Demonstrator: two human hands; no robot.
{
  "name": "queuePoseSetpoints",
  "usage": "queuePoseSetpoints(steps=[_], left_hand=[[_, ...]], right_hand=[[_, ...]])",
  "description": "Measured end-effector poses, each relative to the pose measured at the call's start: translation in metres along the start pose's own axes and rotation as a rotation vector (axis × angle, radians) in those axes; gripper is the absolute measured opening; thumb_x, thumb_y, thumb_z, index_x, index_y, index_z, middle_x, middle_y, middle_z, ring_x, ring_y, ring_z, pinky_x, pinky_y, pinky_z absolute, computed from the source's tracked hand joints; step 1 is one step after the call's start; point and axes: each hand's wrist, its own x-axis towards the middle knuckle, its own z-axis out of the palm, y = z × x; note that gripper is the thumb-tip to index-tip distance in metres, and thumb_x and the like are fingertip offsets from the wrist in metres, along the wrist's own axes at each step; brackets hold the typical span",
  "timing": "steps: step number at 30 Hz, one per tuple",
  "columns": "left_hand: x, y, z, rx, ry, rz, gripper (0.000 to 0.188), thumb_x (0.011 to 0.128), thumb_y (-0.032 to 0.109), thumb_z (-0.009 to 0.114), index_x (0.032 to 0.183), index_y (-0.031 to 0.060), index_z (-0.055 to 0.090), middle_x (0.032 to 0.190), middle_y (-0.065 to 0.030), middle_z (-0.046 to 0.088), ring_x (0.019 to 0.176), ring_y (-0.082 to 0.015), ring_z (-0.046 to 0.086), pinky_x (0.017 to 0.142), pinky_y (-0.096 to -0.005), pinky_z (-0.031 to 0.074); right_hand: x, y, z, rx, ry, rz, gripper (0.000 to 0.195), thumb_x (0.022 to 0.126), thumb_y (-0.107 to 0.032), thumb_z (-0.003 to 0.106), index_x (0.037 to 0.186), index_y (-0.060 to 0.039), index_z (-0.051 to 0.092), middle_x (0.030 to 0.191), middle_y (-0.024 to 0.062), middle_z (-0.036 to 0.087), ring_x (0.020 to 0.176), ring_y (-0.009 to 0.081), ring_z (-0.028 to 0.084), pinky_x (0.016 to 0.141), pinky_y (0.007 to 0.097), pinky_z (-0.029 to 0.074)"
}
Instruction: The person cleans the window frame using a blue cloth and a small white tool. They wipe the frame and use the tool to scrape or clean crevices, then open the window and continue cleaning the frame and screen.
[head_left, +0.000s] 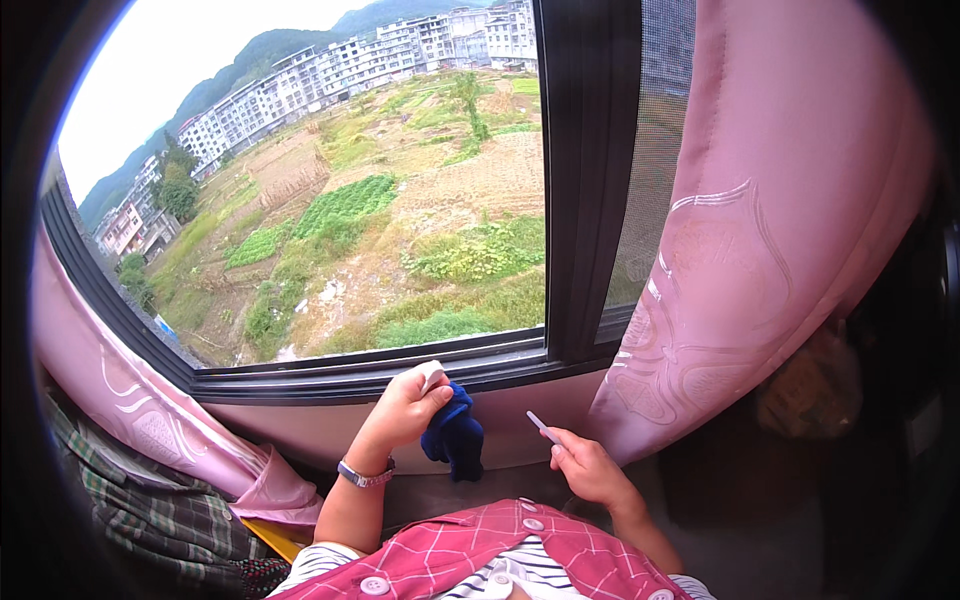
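My left hand (409, 412) grips a small white object (431, 373), whose exact kind I cannot make out. From the same hand hangs a dark blue fuzzy cloth (456, 435), bunched and drooping below the fingers. To the right, my right hand (589, 465) pinches a slim, pale lavender stick (541, 427) that points up and to the left. Its tip stays apart from the blue cloth. Both hands are in front of the wall below the window, and a metal-banded watch or bracelet (366, 474) circles my left wrist.
A dark window frame (375, 379) runs just beyond my hands, with an insect screen (652, 150) at its right. Pink curtains (750, 225) hang on either side. Plaid fabric (157, 510) lies at the lower left beside a yellow edge (271, 538). Fields and buildings show outside.
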Motion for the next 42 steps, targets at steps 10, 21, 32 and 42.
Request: queuePoseSetpoints(steps=[10, 21, 32, 42], left_hand=[[-0.012, 0.046, 0.049, 0.667, -0.299, 0.308, 0.012, 0.082, 0.018, 0.064, 0.091, 0.0098, 0.061, 0.07, -0.0121, 0.061, 0.067, -0.0334, 0.062, 0.056, -0.0412, 0.047], [-0.037, 0.033, 0.045, 0.415, -0.016, 0.366, 0.016, 0.077, 0.008, 0.067, 0.093, 0.0076, 0.064, 0.073, -0.009, 0.063, 0.068, -0.0299, 0.064, 0.058, -0.0354, 0.051], [-0.039, 0.051, 0.062, 0.544, -0.149, 0.568, 0.026, 0.074, 0.008, 0.068, 0.1, 0.0117, 0.066, 0.07, -0.0047, 0.056, 0.06, -0.0233, 0.059, 0.05, -0.0323, 0.047], [-0.034, 0.015, 0.052, -0.505, 0.232, 0.131, 0.031, 0.082, 0.015, 0.073, 0.102, 0.0039, 0.052, 0.075, 0.0022, 0.057, 0.068, -0.0018, 0.051, 0.059, -0.0179, 0.041]], right_hand=[[0.034, 0.017, 0.038, 0.051, 0.008, -0.056, 0.019, 0.093, -0.013, 0.048, 0.101, 0.0, 0.06, 0.069, 0.0167, 0.062, 0.062, 0.0243, 0.063, 0.06, 0.0368, 0.049], [-0.004, 0.006, 0.008, 0.783, -0.191, 0.18, 0.016, 0.092, -0.011, 0.056, 0.101, -0.0017, 0.065, 0.074, -0.0008, 0.06, 0.064, 0.0054, 0.054, 0.057, 0.0216, 0.044], [0.021, 0.005, 0.059, 0.397, 0.201, -0.39, 0.019, 0.078, -0.006, 0.071, 0.095, -0.0035, 0.064, 0.091, 0.004, 0.068, 0.086, 0.0105, 0.062, 0.073, 0.0281, 0.051], [0.029, -0.047, 0.034, 0.197, 0.111, -0.697, 0.036, 0.084, 0.005, 0.054, 0.119, -0.0004, 0.06, 0.119, 0.0141, 0.062, 0.111, 0.0271, 0.059, 0.094, 0.0329, 0.043]])
